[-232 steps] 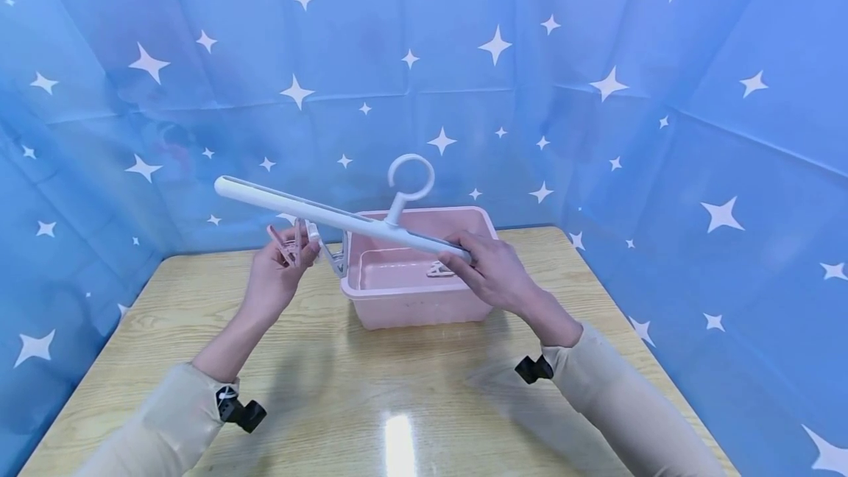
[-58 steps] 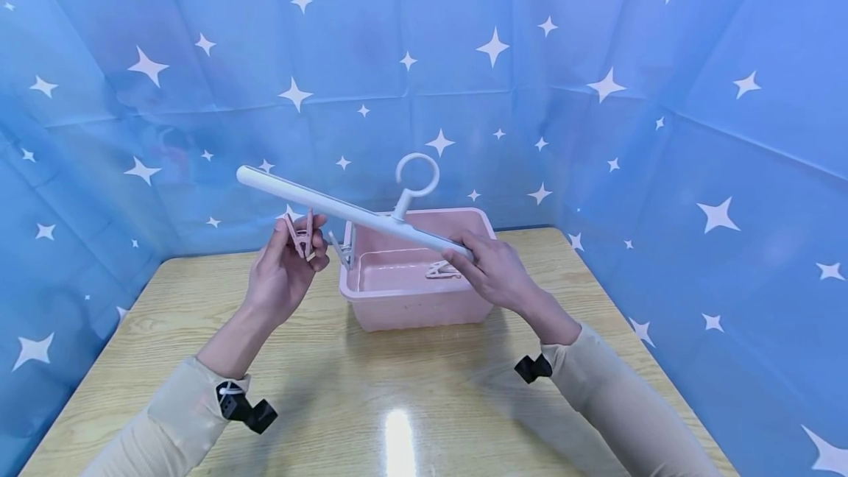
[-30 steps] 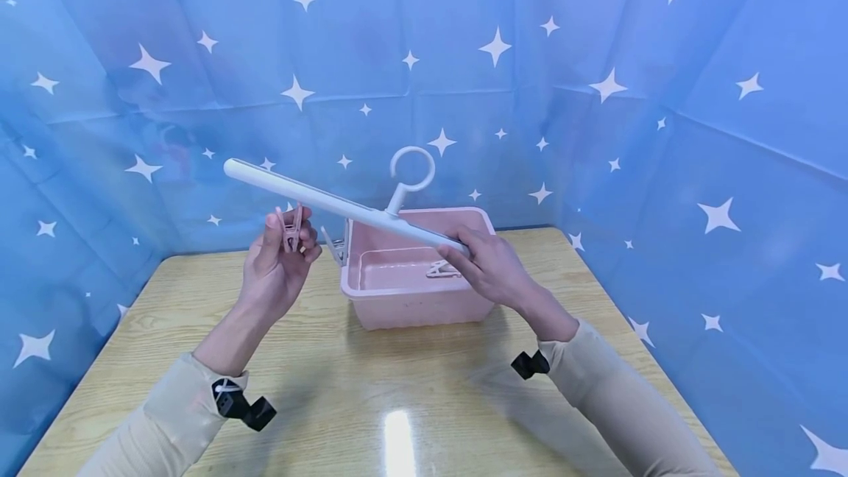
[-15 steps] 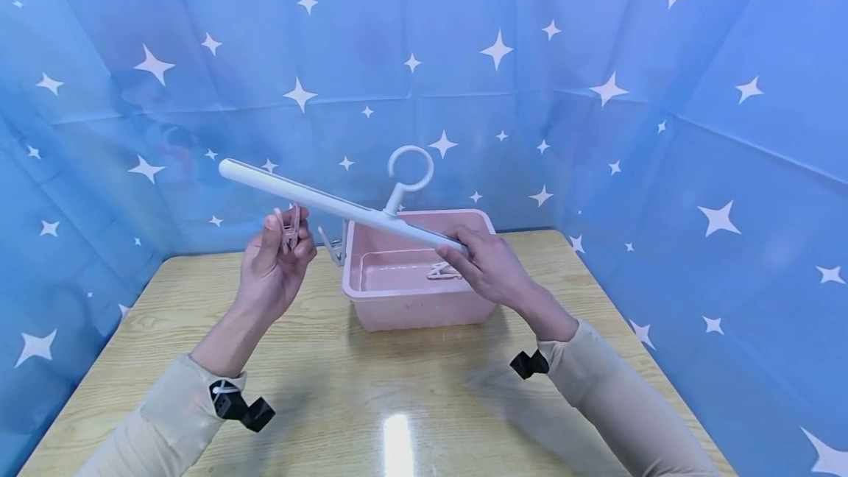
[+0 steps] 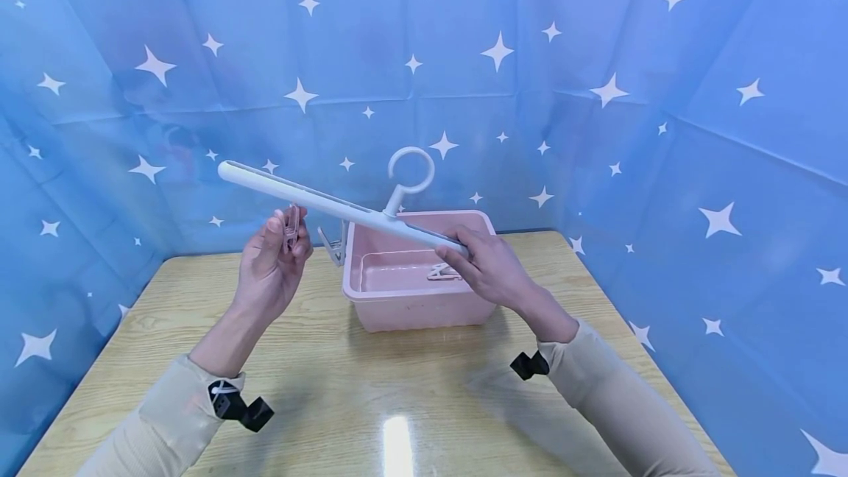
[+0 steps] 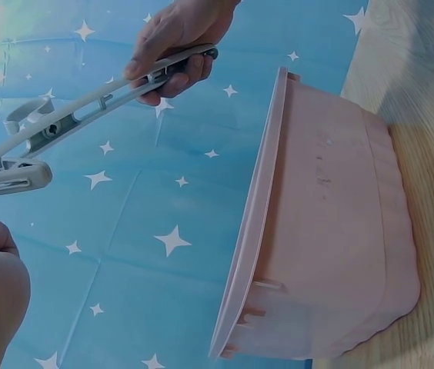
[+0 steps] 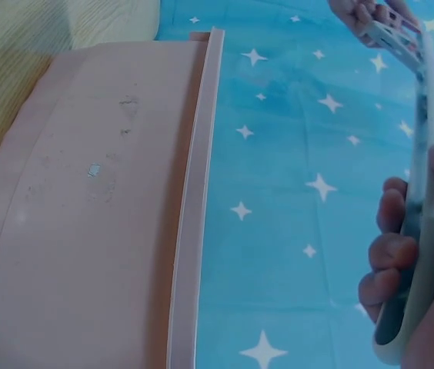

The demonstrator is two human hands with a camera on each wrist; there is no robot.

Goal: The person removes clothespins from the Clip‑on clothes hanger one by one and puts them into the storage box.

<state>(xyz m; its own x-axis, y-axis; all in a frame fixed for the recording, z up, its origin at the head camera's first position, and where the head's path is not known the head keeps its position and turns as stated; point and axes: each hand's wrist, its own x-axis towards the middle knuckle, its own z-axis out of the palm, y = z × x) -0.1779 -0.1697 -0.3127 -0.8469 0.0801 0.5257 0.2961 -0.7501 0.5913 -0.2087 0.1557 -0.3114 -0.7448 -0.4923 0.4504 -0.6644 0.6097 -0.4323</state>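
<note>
My right hand (image 5: 490,267) grips the lower right end of a white coat hanger (image 5: 311,199), held tilted above the pink basin with its left end higher. Just below the hanger's left arm, my left hand (image 5: 271,263) pinches a pink clothes peg (image 5: 291,228) between thumb and fingers. A light grey clothes peg (image 5: 334,245) hangs from the hanger, right of that hand; in the left wrist view this grey peg (image 6: 15,178) sits close under the bar. The right wrist view shows the fingers (image 7: 390,254) of my right hand curled round the hanger's hollow underside.
The pink basin (image 5: 424,311) stands at the back of the wooden table (image 5: 318,403). Inside it, a pale peg (image 5: 444,271) lies near the right side. A blue cloth with white stars (image 5: 371,35) hangs behind and at both sides.
Since 7.7 s ago, my left hand has drawn away from the grey peg and turned the pink peg upright. The pink peg's arms have come closer together over the last second. The right hand keeps its grip.
</note>
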